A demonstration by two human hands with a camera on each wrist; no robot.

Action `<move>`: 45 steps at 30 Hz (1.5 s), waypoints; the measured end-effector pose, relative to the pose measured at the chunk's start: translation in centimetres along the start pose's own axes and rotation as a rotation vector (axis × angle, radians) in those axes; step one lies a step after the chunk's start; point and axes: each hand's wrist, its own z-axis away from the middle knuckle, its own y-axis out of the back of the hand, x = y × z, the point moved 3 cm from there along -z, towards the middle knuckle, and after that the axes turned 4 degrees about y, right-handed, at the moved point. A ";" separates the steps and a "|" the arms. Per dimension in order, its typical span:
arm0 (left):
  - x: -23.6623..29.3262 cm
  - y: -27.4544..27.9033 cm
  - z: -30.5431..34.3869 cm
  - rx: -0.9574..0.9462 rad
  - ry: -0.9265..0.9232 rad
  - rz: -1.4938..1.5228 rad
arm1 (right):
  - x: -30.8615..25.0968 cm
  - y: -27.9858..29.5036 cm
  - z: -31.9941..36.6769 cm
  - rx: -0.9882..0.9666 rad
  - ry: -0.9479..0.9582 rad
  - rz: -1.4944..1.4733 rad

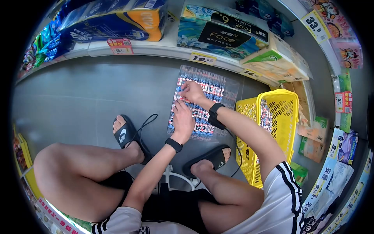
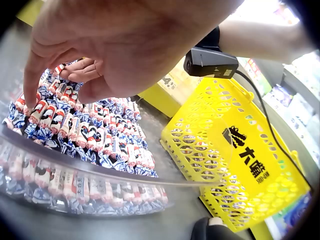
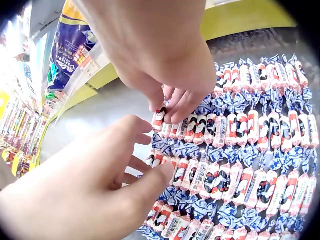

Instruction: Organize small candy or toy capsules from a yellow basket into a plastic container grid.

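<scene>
Several rows of wrapped candies (image 1: 206, 84), white and red with blue-and-white twisted ends, lie side by side in a clear plastic box (image 1: 231, 87) on the floor. My right hand (image 1: 193, 91) is over the far left part of the rows. In the right wrist view its thumb and fingers pinch a candy (image 3: 159, 119) at the left end of a row. Nearer to me, my left hand (image 1: 184, 121) rests at the left side of the box, fingers loosely bent beside the row ends (image 3: 152, 157), gripping nothing.
A yellow shopping basket (image 1: 286, 128) with more candies inside stands right of the box. Shelves with tissue packs (image 1: 230, 35) run along the far side and the right. My sandalled feet (image 1: 124, 132) are close to the box, and a black cable (image 1: 146, 124) loops by one foot.
</scene>
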 end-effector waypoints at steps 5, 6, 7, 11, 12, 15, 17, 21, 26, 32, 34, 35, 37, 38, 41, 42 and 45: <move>0.5 0.8 -0.1 -0.070 0.055 -0.050 | -0.1 -1.4 0.5 0.080 0.077 -0.045; 0.5 0.5 -0.2 -0.070 0.054 -0.051 | -0.4 -1.3 0.9 0.080 0.077 -0.046; 0.5 0.2 -0.1 -0.051 0.046 -0.062 | -0.7 -1.2 1.2 0.101 0.078 -0.012; 1.2 0.8 -0.2 -0.069 -0.017 -0.149 | 0.2 -1.0 1.9 0.147 0.074 0.063; 1.1 0.6 -0.2 -0.068 -0.018 -0.150 | 0.3 -1.0 2.0 0.149 0.074 0.062; 0.0 -0.4 -0.1 -0.053 -0.032 -0.158 | 0.2 -1.1 2.3 0.112 0.075 -0.032; -0.6 -1.8 -0.1 -0.057 -0.135 -0.234 | 0.1 -1.0 2.5 0.034 0.032 -0.119; -0.6 -1.1 0.1 -0.103 -0.058 -0.268 | 0.4 -1.3 1.9 0.010 0.011 -0.161; -0.4 -0.2 0.1 -0.077 -0.057 -0.191 | 1.6 -1.7 1.0 -0.013 -0.042 -0.266; -0.1 -0.4 0.6 -0.050 -0.059 -0.165 | 1.7 -2.0 0.8 0.003 -0.065 -0.300; -0.1 -0.7 0.7 -0.062 -0.044 -0.165 | 1.8 -2.3 1.1 0.011 -0.096 -0.265; -0.2 -0.9 0.8 -0.079 -0.033 -0.166 | 1.8 -2.5 1.1 0.010 -0.095 -0.264; 0.0 -0.5 0.9 -0.096 -0.026 -0.178 | 1.9 -2.8 1.2 0.024 -0.113 -0.302; 0.0 -0.4 0.9 -0.114 -0.020 -0.190 | 2.0 -2.9 1.2 0.024 -0.113 -0.303; 0.0 -0.4 1.0 -0.101 -0.020 -0.232 | 0.9 -2.8 1.7 -0.013 -0.116 -0.296; -0.1 -0.3 1.1 -0.100 -0.020 -0.233 | 0.7 -2.7 1.9 -0.005 -0.130 -0.286; -0.3 -0.6 1.1 -0.099 -0.027 -0.250 | 0.7 -2.6 1.7 0.000 -0.147 -0.287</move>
